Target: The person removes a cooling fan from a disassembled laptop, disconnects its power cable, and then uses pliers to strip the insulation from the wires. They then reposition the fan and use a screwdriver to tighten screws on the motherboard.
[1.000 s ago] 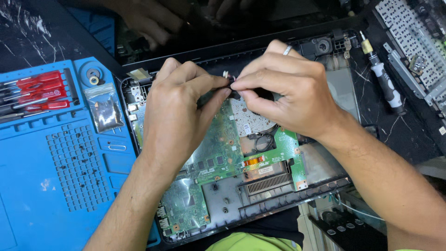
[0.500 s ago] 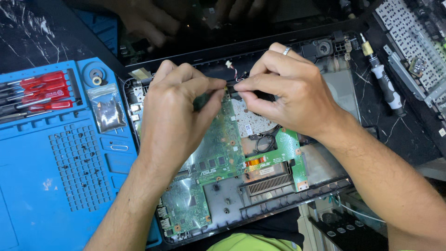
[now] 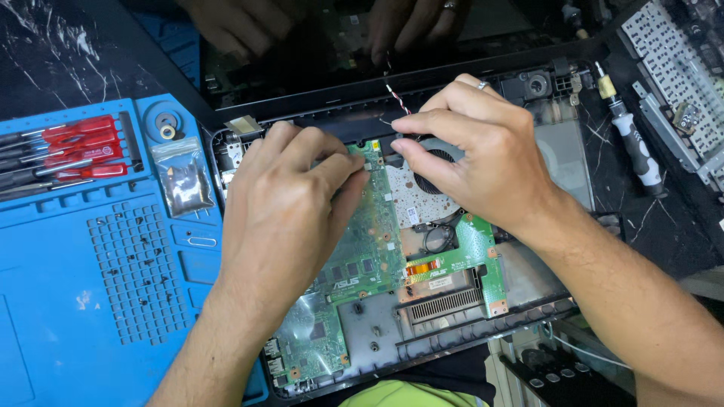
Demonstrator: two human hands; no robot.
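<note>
Fingers [image 3: 343,167] press green motherboard [image 3: 369,249]; blue mat [image 3: 90,301], screwdriver [image 3: 633,143] flank it.

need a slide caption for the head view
Both hands, left hand and right hand, pinch at the green motherboard in an opened laptop.

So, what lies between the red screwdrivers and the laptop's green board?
In the head view, a small clear plastic bag lies on the blue mat, between red screwdrivers and green board.

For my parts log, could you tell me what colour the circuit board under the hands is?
Green; the circuit board shows best in the head view.
</note>
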